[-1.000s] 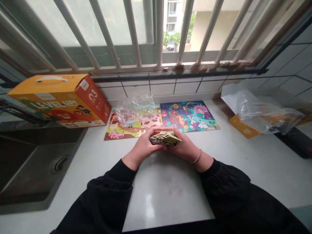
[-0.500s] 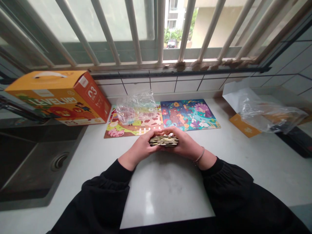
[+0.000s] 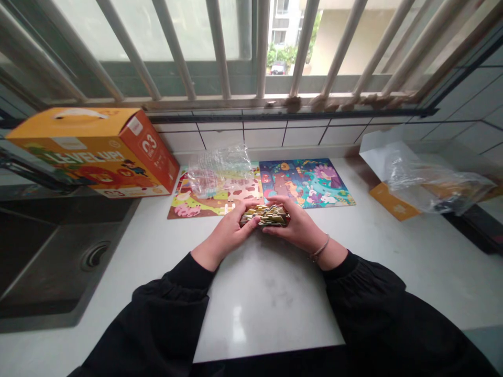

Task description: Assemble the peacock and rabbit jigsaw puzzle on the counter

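Between my two hands is a thick stack of puzzle pieces [image 3: 265, 215], edges showing in thin pale and dark layers. My left hand [image 3: 231, 230] wraps the left end, its thumb pressed on the near side. At the right end my right hand [image 3: 296, 226] closes round the same stack, fingers over the far side. Just beyond lie two pictures side by side: a farm puzzle [image 3: 188, 208] on the left and a blue forest puzzle [image 3: 334, 196] with rabbits on the right. Crumpled clear plastic [image 3: 220, 170] covers part of the farm puzzle.
An orange carton [image 3: 94, 152] with a handle stands at the back left, beside a dark sink [image 3: 51, 262]. To the right, an opened box [image 3: 395, 201] sits with clear plastic [image 3: 432, 178] over it, near a black object [image 3: 479, 228]. Window bars rise behind the counter [image 3: 271, 298].
The stack has tilted, so more of its upper faces shows. My left thumb has shifted onto the near side, and both hands sit slightly higher in the view.
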### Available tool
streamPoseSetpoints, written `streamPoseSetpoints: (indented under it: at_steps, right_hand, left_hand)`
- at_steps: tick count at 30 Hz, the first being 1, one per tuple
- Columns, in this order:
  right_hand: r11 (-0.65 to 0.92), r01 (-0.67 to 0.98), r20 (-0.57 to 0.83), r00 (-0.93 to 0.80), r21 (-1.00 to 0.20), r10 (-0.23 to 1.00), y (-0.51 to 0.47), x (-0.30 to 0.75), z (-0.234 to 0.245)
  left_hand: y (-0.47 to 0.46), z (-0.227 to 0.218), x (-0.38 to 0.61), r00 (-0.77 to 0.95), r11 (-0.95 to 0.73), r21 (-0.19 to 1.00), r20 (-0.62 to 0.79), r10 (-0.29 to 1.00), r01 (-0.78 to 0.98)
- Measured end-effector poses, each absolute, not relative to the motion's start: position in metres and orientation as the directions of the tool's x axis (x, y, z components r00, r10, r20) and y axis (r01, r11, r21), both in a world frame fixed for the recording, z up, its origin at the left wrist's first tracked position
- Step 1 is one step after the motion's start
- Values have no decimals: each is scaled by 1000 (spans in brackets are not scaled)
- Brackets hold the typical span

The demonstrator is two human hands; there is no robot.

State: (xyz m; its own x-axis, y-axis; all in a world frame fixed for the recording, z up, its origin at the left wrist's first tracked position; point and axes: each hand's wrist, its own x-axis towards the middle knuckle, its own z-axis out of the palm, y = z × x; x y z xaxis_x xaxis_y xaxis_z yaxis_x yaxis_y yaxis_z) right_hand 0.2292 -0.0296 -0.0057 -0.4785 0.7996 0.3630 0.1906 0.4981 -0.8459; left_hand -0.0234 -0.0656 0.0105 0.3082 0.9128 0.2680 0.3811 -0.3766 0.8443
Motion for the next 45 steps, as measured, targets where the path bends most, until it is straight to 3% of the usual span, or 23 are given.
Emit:
streamPoseSetpoints:
  at_steps: [6, 13, 18, 29, 39, 45]
  right_hand:
    - [594, 251, 387, -558, -765, 734, -27, 229, -7]
    - [638, 249, 473, -490, -729, 732, -31, 227, -6]
    - [691, 229, 500, -541, -685, 676, -30, 225, 0]
    - [648, 317, 419, -555, -692, 719, -29, 229, -4]
    - [676, 335, 398, -608, -656, 687, -26, 231, -3]
    - [674, 359, 362, -634, -646, 684, -28, 231, -7]
  left_hand:
    - [-62, 5, -25, 367, -427, 828, 294, 883, 363]
    - [-66, 7, -26, 337, -445, 831, 336, 880, 333]
    - [-61, 8, -26, 374, -488, 795, 356, 856, 359]
    - [-64, 11, -27, 339, -352, 835, 214, 916, 424]
    - [-63, 9, -25, 389, -351, 835, 182, 903, 424]
    - [-65, 10, -25, 440, -432, 768, 219, 871, 473]
